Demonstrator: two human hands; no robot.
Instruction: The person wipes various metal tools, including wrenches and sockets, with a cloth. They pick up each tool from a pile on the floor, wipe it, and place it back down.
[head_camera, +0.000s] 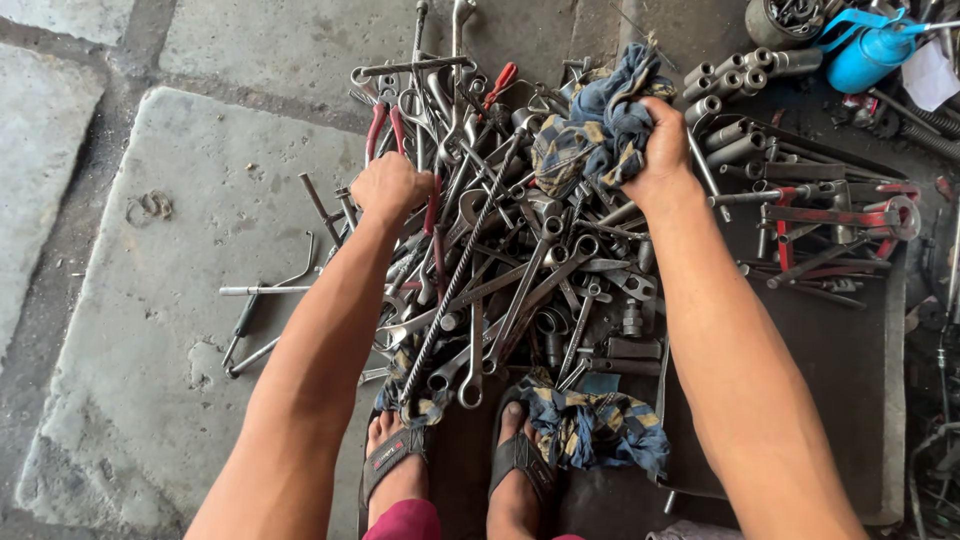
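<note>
A big heap of steel wrenches (520, 270) and other hand tools lies on the concrete floor in front of my sandalled feet (455, 470). My left hand (390, 185) is closed around a tool with a red handle (432, 205) at the left of the heap. My right hand (662, 140) grips a crumpled blue and yellow checked rag (590, 125) at the top right of the heap. A flexible metal cable (455, 280) runs diagonally across the wrenches.
A second checked rag (590, 425) lies by my right foot. Metal sockets (730, 130) sit in rows on a dark tray at the right, beside red-handled tools (840, 215). A blue oil can (868, 50) stands at top right. Loose bent rods (265, 290) lie at left.
</note>
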